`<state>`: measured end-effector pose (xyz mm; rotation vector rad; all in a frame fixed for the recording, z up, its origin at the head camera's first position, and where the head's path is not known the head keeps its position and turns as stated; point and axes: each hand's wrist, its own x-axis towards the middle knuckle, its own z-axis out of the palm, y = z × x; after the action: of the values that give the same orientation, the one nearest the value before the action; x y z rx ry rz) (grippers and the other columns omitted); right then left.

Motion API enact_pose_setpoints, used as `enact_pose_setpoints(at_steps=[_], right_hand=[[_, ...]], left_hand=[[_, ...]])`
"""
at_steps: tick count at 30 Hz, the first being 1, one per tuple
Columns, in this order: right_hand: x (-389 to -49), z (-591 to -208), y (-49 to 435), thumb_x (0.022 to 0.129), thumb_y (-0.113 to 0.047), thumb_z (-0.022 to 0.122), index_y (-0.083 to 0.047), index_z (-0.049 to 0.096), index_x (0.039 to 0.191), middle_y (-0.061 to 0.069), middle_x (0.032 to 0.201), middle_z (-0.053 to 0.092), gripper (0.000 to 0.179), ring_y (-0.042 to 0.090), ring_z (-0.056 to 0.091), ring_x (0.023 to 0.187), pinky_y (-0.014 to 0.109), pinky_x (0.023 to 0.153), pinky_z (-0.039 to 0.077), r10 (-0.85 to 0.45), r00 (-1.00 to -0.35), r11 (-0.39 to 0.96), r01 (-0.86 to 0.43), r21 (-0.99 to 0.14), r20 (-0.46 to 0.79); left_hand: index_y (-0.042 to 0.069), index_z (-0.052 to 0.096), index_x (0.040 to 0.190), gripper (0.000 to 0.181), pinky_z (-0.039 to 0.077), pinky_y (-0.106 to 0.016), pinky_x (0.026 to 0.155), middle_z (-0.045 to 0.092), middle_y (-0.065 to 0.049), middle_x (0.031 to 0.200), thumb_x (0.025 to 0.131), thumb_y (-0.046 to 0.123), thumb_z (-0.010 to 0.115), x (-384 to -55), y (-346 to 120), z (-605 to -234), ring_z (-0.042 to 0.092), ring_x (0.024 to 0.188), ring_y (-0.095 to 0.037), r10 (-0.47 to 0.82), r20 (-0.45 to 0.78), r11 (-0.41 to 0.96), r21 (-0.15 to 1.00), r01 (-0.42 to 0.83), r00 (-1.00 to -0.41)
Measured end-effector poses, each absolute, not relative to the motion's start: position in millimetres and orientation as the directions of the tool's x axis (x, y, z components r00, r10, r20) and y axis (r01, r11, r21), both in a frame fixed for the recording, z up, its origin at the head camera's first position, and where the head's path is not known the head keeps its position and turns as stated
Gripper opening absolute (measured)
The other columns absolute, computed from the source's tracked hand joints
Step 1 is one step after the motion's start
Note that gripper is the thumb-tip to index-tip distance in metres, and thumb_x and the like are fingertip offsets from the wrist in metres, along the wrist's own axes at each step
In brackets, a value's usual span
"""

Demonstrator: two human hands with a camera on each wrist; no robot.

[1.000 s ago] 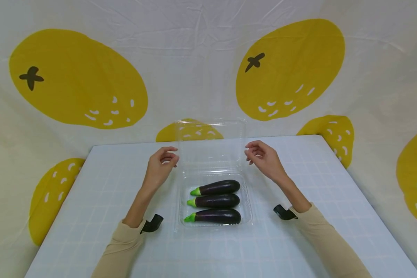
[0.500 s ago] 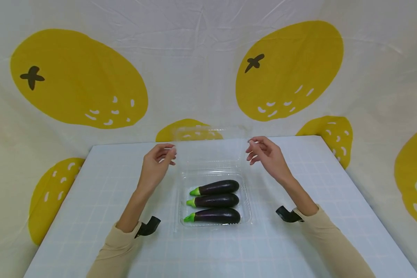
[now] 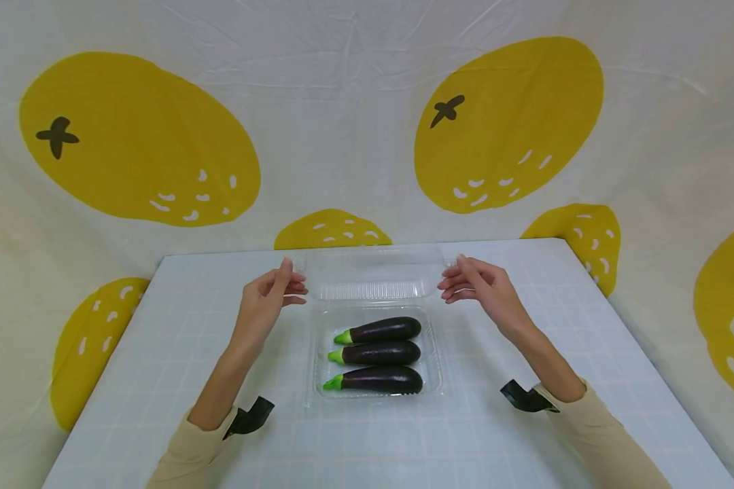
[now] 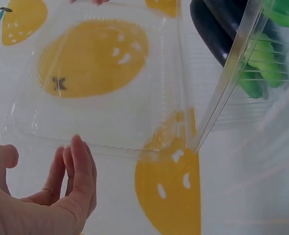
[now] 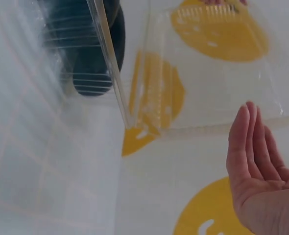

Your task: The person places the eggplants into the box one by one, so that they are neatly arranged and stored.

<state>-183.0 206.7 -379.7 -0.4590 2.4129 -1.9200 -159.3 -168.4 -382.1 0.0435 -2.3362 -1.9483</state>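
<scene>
A clear plastic clamshell container [image 3: 437,380] stands on the table with its lid [image 3: 373,272] raised at the back. Inside its base lie three dark eggplants [image 3: 384,353] side by side, green stem ends to the left. My left hand [image 3: 266,295] is beside the lid's left edge; in the left wrist view its fingers [image 4: 81,171] are fairly straight at that edge, the thumb apart from them. On the lid's other side, my right hand [image 3: 483,285] has straight fingers [image 5: 252,147] close to the right edge. The right thumb is hidden in the right wrist view.
A pale checked cloth covers the table [image 3: 189,326]. Behind it hangs a white curtain [image 3: 342,136] with large yellow fruit prints. Black wrist cameras [image 3: 249,416] sit by both beige sleeves [image 3: 189,448].
The lid has tipped forward, its top edge now lower in the head view. Both hands have moved outward, and the forearms have drawn back toward me. The eggplants and base stay put.
</scene>
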Motion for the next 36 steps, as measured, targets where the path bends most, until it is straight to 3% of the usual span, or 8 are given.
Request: enact_pose_setpoints(at_steps=[4, 10, 15, 21, 30, 36], right_hand=[[-173.4, -377.3, 211.6, 0.110, -0.034, 0.049, 0.006, 0.065, 0.111, 0.021, 0.101, 0.073, 0.044, 0.034, 0.073, 0.085, 0.034, 0.079, 0.062, -0.266, -0.958, 0.211, -0.170, -0.963, 0.111], [-158.6, -377.3, 217.4, 0.109, -0.032, 0.054, 0.002, 0.065, 0.114, 0.014, 0.105, 0.074, 0.036, 0.038, 0.072, 0.090, 0.041, 0.078, 0.063, -0.294, -0.953, 0.218, -0.138, -0.966, 0.070], [-148.5, -378.3, 219.8, 0.108, -0.029, 0.057, 0.004, 0.064, 0.118, 0.014, 0.108, 0.073, 0.035, 0.037, 0.072, 0.090, 0.040, 0.078, 0.063, -0.318, -0.947, 0.239, -0.131, -0.962, 0.050], [-139.2, -380.7, 224.6, 0.107, -0.023, 0.058, 0.005, 0.064, 0.119, 0.018, 0.110, 0.071, 0.031, 0.032, 0.072, 0.090, 0.040, 0.081, 0.062, -0.365, -0.930, 0.228, -0.124, -0.966, 0.033], [-124.6, -384.6, 229.3, 0.105, -0.019, 0.061, 0.003, 0.063, 0.121, 0.025, 0.113, 0.068, 0.027, 0.034, 0.070, 0.092, 0.041, 0.082, 0.062, -0.421, -0.906, 0.227, -0.061, -0.972, -0.041], [-115.7, -390.9, 229.9, 0.104, -0.019, 0.064, 0.002, 0.059, 0.127, 0.023, 0.109, 0.070, 0.031, 0.040, 0.069, 0.092, 0.042, 0.083, 0.061, -0.434, -0.894, 0.253, -0.002, -0.967, -0.111]], left_hand=[[-0.005, 0.068, 0.114, 0.062, 0.059, -0.025, 0.085, 0.069, -0.021, 0.110, 0.102, 0.054, 0.057, -150.2, -170.1, -380.5, 0.072, 0.089, -0.017, -0.060, 0.000, 0.190, 0.982, -0.011, -0.998], [-0.005, 0.068, 0.112, 0.050, 0.059, -0.027, 0.086, 0.073, -0.010, 0.101, 0.103, 0.043, 0.063, -136.0, -173.7, -380.3, 0.073, 0.088, -0.019, -0.019, -0.017, 0.167, 0.986, -0.020, -1.000], [-0.007, 0.066, 0.119, 0.049, 0.059, -0.029, 0.087, 0.072, -0.010, 0.103, 0.102, 0.039, 0.066, -125.9, -176.6, -382.0, 0.072, 0.090, -0.022, 0.021, -0.032, 0.141, 0.990, -0.029, -0.999], [0.000, 0.064, 0.131, 0.048, 0.057, -0.025, 0.089, 0.074, -0.010, 0.111, 0.101, 0.038, 0.068, -112.9, -179.1, -383.0, 0.072, 0.096, -0.026, 0.049, -0.083, 0.178, 0.981, -0.073, -0.995], [-0.002, 0.056, 0.141, 0.049, 0.058, -0.027, 0.089, 0.067, -0.021, 0.127, 0.101, 0.024, 0.069, -98.9, -182.7, -390.2, 0.070, 0.095, -0.026, 0.117, -0.156, 0.133, 0.981, -0.140, -0.981], [-0.002, 0.056, 0.142, 0.049, 0.059, -0.031, 0.085, 0.066, -0.024, 0.124, 0.099, 0.014, 0.070, -92.2, -181.6, -398.8, 0.070, 0.093, -0.026, 0.107, -0.187, 0.149, 0.974, -0.170, -0.977]])
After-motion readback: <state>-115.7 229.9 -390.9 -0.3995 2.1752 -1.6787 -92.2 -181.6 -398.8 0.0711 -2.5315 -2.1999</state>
